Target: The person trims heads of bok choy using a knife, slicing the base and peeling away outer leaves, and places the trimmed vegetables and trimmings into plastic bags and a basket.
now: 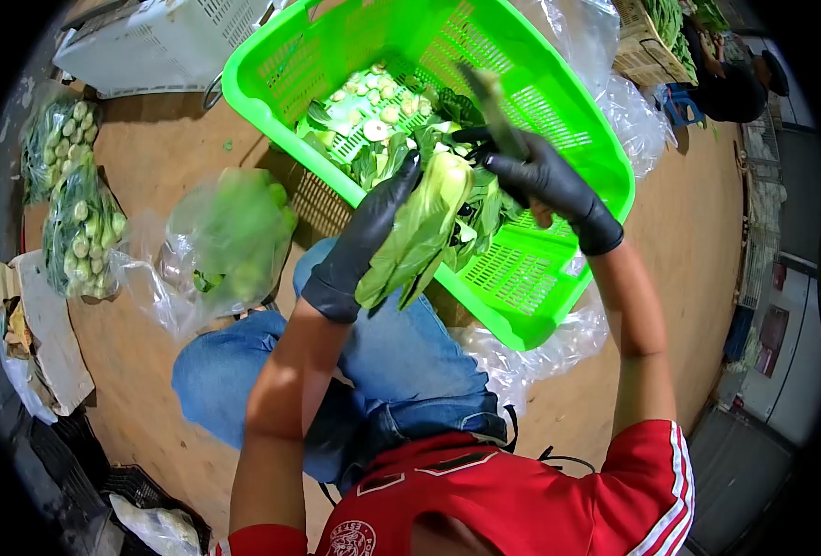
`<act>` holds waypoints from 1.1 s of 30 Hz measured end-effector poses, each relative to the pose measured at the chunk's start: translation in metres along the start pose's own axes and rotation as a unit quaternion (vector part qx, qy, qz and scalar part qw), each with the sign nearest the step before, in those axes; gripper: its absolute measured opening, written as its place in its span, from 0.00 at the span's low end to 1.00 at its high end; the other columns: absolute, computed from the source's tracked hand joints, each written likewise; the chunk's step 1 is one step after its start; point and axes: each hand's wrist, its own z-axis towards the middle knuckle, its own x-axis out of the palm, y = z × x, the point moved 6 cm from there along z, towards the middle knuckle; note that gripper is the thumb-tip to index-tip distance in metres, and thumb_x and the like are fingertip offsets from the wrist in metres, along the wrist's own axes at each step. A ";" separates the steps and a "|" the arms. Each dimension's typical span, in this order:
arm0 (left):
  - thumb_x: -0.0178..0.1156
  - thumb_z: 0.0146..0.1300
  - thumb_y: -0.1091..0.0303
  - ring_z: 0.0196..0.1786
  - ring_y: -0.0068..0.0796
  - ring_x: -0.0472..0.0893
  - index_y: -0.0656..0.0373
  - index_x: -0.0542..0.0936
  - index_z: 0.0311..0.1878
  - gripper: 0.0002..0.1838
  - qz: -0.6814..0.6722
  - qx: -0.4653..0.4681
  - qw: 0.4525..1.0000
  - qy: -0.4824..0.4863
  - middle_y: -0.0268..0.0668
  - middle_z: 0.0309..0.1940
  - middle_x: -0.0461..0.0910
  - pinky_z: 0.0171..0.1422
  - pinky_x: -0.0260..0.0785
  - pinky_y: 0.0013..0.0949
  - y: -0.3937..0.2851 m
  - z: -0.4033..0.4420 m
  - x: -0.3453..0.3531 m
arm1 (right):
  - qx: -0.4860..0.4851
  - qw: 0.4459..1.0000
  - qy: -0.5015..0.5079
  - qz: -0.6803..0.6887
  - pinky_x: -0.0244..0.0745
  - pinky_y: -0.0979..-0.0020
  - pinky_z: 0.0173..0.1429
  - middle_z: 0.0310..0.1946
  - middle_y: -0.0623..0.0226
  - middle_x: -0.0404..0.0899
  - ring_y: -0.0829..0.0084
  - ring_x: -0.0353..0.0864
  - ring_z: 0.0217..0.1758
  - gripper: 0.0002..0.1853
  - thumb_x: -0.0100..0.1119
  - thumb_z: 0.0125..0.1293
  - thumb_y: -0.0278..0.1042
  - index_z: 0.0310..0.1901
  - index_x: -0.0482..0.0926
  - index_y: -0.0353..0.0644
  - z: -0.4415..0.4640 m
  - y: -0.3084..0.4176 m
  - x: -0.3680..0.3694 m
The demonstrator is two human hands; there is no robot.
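Black gloves cover both my hands. My left hand (373, 232) is wrapped round a leafy green bok choy (419, 232), its pale base pointing up and its leaves hanging down toward my knee. In my right hand (545, 176) is a knife (498, 116), its blade blurred and pointing up and left, just above the base of the bok choy. Beneath both hands stands a bright green plastic basket (285, 120). Loose leaves (489, 218) and several pale cut stem ends (390, 114) lie in it.
Bagged bok choy (86, 232) lies at the far left. A clear bag of greens (234, 232) sits left of my knees. A white crate (160, 46) stands at the upper left. Another crate of greens (651, 42) and a person in dark clothing (730, 83) are at the upper right.
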 end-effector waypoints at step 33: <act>0.59 0.57 0.66 0.48 0.37 0.76 0.62 0.72 0.49 0.17 0.575 0.142 0.790 -0.161 0.45 0.44 0.76 0.54 0.67 0.35 -0.075 -0.160 -0.248 | -0.167 0.939 0.209 -0.215 0.72 0.73 0.42 0.42 0.56 0.78 0.73 0.77 0.38 0.33 0.67 0.52 0.34 0.59 0.65 0.34 0.176 0.063 0.323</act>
